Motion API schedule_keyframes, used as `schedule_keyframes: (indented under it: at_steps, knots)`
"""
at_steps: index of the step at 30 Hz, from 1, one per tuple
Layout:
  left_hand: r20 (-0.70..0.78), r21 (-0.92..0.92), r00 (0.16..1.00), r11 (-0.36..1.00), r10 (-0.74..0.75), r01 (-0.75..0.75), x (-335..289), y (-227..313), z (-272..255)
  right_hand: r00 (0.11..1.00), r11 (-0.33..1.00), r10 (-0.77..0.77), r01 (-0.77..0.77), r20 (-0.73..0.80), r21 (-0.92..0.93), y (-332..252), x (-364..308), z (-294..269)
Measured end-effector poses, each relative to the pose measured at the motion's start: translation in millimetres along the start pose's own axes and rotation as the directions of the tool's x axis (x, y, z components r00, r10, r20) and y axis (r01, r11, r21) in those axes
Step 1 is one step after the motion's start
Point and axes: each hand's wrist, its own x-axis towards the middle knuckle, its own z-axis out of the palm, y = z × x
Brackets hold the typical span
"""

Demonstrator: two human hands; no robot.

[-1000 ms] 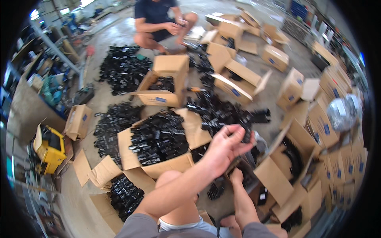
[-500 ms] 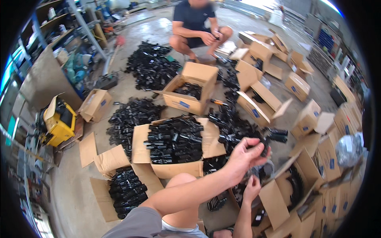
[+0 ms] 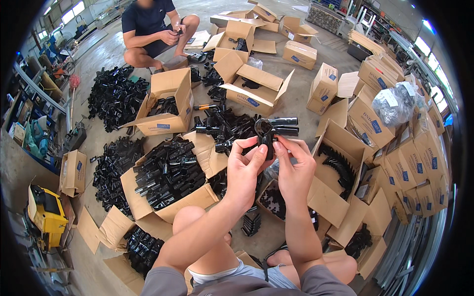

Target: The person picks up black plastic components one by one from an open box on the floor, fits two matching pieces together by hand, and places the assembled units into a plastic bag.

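Note:
In front of me I hold up a black metal pipe fitting (image 3: 265, 139) with a round ring and two tube-like prongs pointing right. My left hand (image 3: 245, 165) is closed on its lower left side, thumb pressed against it. Fingers of my right hand (image 3: 297, 165) pinch its lower right side, and whatever small part may lie between them is hidden. Behind the hands lies a pile of similar black fittings (image 3: 232, 121). An open carton (image 3: 185, 209) packed with more fittings stands to the left of my left forearm. Below my wrists sits a small box of dark little parts (image 3: 272, 201).
A co-worker (image 3: 148, 34) squats at the far left, handling a small dark part. Open cartons (image 3: 160, 126) and loose heaps of fittings (image 3: 118, 93) surround me. Stacked boxes (image 3: 419, 167) and clear plastic bags (image 3: 395, 106) stand at right; a yellow machine (image 3: 49, 217) is at left.
My view has turned to the right. My right hand has risen from near the small parts box to the fitting, which both hands now hold; before, only the left held it.

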Motion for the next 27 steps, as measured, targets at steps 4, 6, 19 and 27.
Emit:
schedule_keyframes:
  at_steps: [4,6,19,27]
  knots:
    - [0.009,0.041,1.0,0.999,0.029,-0.029,-2,3,-3,0.999,0.999,0.045,-0.045,0.021,0.008,-1,-2,2]
    - [0.016,0.057,0.998,0.997,0.054,-0.055,-2,4,-3,0.998,0.998,0.057,-0.057,0.031,0.017,-4,0,2]
    - [0.103,0.026,0.989,0.993,0.108,-0.112,-4,-2,1,0.939,0.73,0.319,-0.329,0.127,0.599,5,-8,-2]
    - [0.111,0.018,0.99,0.996,0.086,-0.089,-5,-1,2,0.94,0.644,0.325,-0.297,0.099,0.705,1,-14,3]
